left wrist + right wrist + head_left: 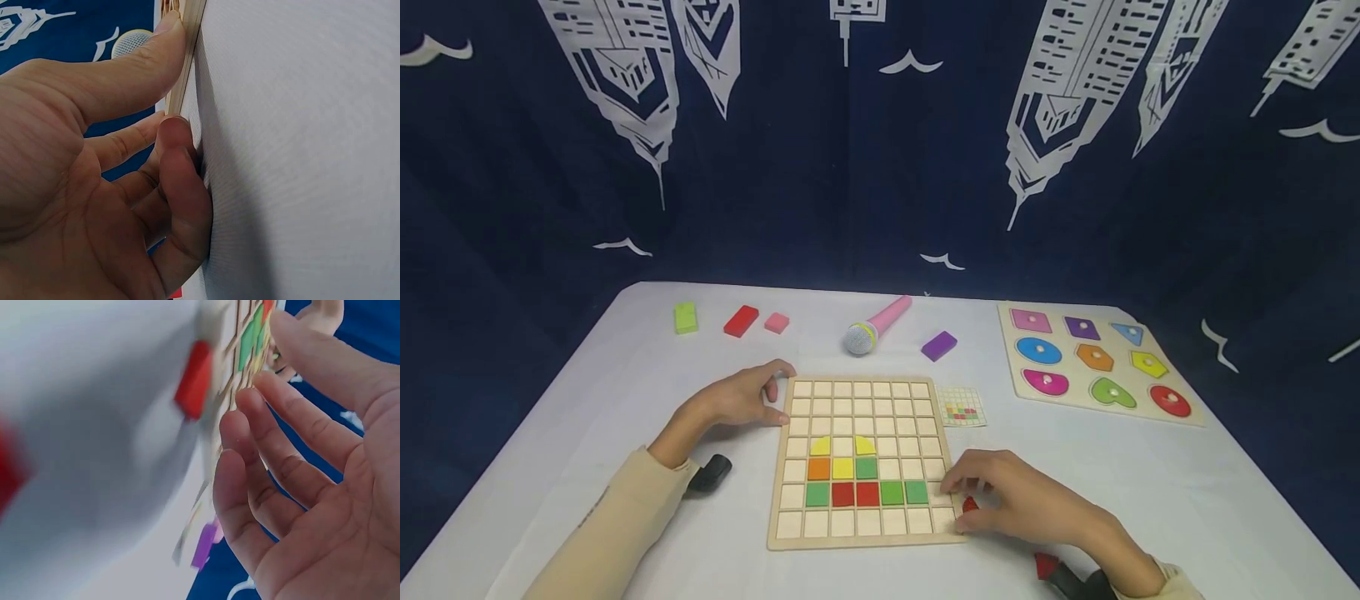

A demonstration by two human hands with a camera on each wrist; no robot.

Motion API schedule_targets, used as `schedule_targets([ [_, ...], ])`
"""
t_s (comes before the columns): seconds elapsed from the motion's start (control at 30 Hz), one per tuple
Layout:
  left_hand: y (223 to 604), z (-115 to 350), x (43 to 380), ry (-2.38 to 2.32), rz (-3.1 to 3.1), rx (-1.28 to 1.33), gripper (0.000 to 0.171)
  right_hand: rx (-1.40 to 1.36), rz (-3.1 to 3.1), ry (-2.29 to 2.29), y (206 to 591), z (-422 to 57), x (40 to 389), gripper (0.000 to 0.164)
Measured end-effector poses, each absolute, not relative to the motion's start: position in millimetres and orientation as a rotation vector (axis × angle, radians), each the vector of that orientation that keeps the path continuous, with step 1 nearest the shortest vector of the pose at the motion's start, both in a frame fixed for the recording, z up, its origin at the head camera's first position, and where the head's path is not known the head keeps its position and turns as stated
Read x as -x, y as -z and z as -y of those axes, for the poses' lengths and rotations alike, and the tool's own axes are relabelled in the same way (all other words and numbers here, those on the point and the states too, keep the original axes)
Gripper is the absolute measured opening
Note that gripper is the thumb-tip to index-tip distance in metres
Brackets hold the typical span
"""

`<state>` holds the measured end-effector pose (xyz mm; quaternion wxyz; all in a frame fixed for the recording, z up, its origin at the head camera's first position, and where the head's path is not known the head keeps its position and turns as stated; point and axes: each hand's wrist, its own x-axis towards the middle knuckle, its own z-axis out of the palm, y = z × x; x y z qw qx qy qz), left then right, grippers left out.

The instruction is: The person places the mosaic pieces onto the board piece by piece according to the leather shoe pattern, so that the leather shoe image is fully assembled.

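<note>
A square wooden grid board point(842, 546) lies flat, with yellow, orange, green and red tiles in several of its cells. At its far left corner, my left hand point(745, 396) holds the edge. The left wrist view shows the thumb point(153, 59) at the board's rim and the fingertips around the corner. My right hand point(1018, 496) is by the near right edge, fingertips over the rim, thumb apart from the fingers. Between this thumb and the fingers, a small red piece point(195, 381) shows beside the board.
A pattern card point(962, 408) lies right of the board. Behind are green point(686, 318), red point(741, 321), pink point(777, 323) and purple point(939, 346) blocks and a toy microphone point(880, 325). A shape puzzle point(1075, 392) sits at the right. Another red piece point(1045, 566) is near the right wrist.
</note>
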<state>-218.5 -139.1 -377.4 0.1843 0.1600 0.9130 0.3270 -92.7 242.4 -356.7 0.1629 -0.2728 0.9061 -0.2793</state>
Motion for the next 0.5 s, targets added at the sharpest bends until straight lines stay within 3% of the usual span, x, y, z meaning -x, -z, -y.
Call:
schedule_targets([
  [0.5, 378.0, 139.6, 221.5, -0.937, -2.56, -0.474, 0.069, 0.418, -2.589, 0.647, 368.1, -306.5, 62.6, 0.043],
])
